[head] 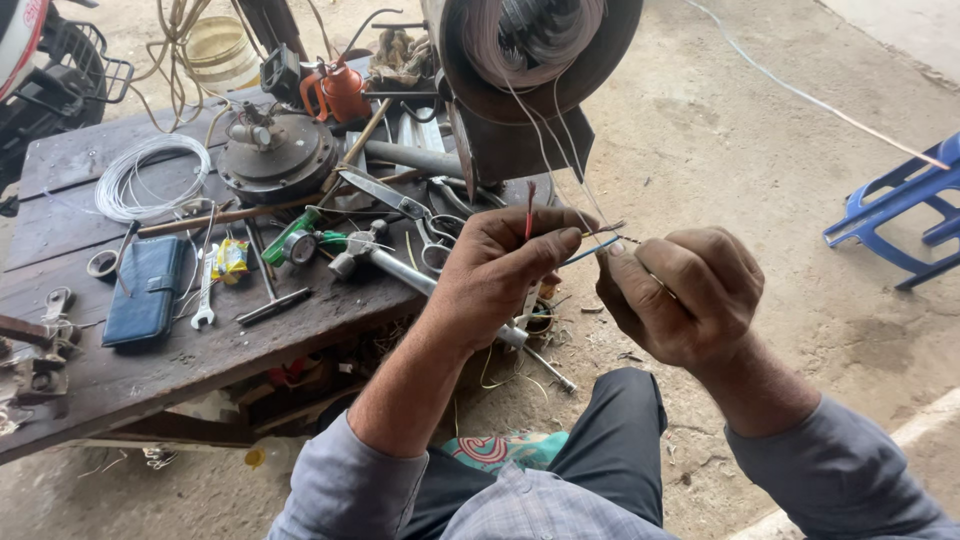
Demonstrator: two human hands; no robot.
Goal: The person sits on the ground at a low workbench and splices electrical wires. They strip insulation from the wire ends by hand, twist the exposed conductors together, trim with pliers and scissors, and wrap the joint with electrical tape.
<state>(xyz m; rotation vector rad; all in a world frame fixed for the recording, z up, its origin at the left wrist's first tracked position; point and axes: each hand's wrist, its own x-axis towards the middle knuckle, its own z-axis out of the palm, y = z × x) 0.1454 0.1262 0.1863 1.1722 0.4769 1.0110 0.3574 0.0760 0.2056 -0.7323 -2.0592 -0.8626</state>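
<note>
Item: thin blue insulated wire (590,251), long axis level, spanning between my hands. My left hand (500,275) pinches near end, short red wire stub (529,207) upright above thumb. My right hand (680,295) clenched, pinching far end; hands just apart.

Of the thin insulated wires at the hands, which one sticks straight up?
The red wire, rising upright from the left hand. The blue wire instead lies nearly level, bridging both hands toward the right hand.

Wire in left hand (500,275): showing red (529,205)
Wire between hands: showing blue (590,250)
Wallet, left on bench: lying dark blue (145,290)
Oil can, far: standing orange (340,90)
Stool, right: sitting blue (905,215)
Sleeves, near: showing grey (345,490)
</note>
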